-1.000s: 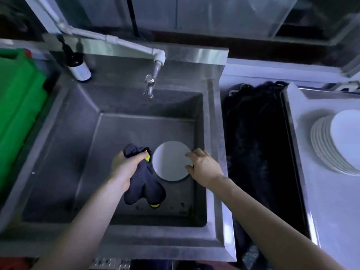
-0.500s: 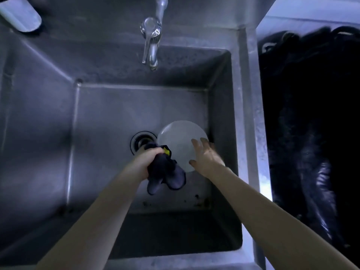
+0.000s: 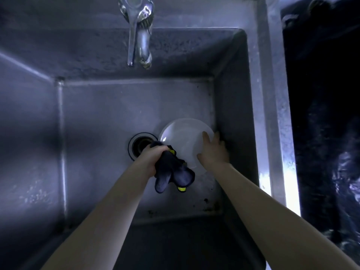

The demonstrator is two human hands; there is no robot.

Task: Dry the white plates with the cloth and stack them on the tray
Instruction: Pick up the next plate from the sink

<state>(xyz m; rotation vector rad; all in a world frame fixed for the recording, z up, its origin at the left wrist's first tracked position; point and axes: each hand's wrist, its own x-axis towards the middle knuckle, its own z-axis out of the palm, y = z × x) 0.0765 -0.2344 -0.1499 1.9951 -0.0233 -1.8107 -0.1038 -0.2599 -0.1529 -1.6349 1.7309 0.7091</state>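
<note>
Seen from above, the white plate (image 3: 183, 139) sits low in the steel sink (image 3: 97, 123), close against its right wall and just right of the drain (image 3: 139, 146). Our left hand (image 3: 153, 160) is clenched round the dark cloth (image 3: 173, 172), whose yellow-trimmed folds overlap the plate's near-left edge. Our right hand (image 3: 213, 151) rests on the plate's right side, fingers apparently straight rather than hooked, though dim light leaves this uncertain.

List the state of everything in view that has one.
plate: in the sink, by its right wall
cloth: bunched, draped over plate's near edge
left hand: grips cloth
right hand: fingers flat on plate's right edge
tap: no water running
drain: partly hidden by left hand
</note>
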